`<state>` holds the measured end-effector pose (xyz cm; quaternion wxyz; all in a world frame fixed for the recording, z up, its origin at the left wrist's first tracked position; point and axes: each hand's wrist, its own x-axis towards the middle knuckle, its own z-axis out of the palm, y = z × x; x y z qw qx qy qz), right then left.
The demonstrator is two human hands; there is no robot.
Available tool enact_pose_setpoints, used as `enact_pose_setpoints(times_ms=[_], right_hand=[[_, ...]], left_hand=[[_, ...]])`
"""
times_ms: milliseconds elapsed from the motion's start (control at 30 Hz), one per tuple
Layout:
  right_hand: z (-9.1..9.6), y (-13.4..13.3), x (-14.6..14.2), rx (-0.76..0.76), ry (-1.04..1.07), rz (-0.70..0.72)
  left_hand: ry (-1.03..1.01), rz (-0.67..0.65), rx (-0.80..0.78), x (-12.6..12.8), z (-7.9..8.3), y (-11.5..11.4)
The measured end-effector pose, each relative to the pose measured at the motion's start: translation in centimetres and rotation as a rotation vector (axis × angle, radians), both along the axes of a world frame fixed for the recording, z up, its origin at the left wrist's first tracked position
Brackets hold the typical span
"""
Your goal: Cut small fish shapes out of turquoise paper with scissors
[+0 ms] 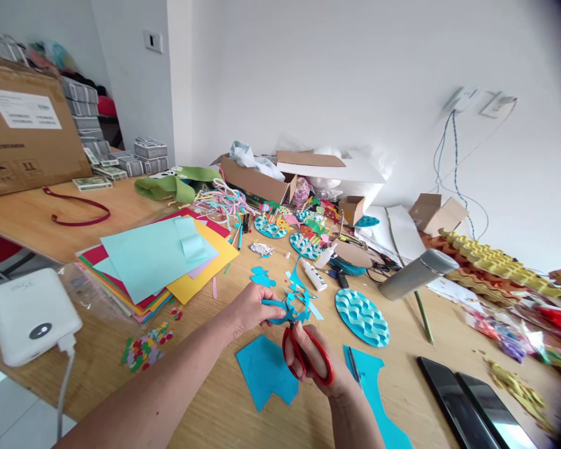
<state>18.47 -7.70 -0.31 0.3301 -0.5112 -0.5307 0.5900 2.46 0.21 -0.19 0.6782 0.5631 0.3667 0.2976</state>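
Note:
My left hand (255, 310) pinches a small piece of blue paper (275, 312) between thumb and fingers. The fingers of my right hand (315, 358) are wrapped round the red handles of a pair of scissors (328, 368). The scissors' blades meet the held paper, and some of the blade length is hidden by it. Just below lies a larger blue sheet with a notched edge (267, 374). A curved blue offcut (378, 399) rests to the right with a dark pen (354, 365) on it. Beyond my left hand are small blue cutouts (262, 276).
A stack of coloured paper (154, 259) lies at left, near a white power bank (33, 317). White glue bottles (314, 276), a wavy-patterned blue oval (362, 317) and a grey bottle (416, 274) stand or lie beyond my right hand. Two phones (467, 399) rest at front right.

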Motion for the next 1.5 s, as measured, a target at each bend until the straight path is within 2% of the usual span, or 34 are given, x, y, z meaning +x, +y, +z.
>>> enact_pose_setpoints(times_ms=[433, 1067, 1500], right_hand=[[-0.25, 0.08, 0.06, -0.021, 0.005, -0.025], [-0.24, 0.1, -0.04, -0.003, -0.006, -0.028], [-0.5, 0.23, 0.02, 0.014, -0.006, -0.029]], left_hand=[[-0.057, 0.006, -0.063, 0.16, 0.53, -0.18], [-0.066, 0.002, -0.096, 0.21, 0.06, 0.06], [-0.064, 0.014, -0.102, 0.21, 0.28, -0.01]])
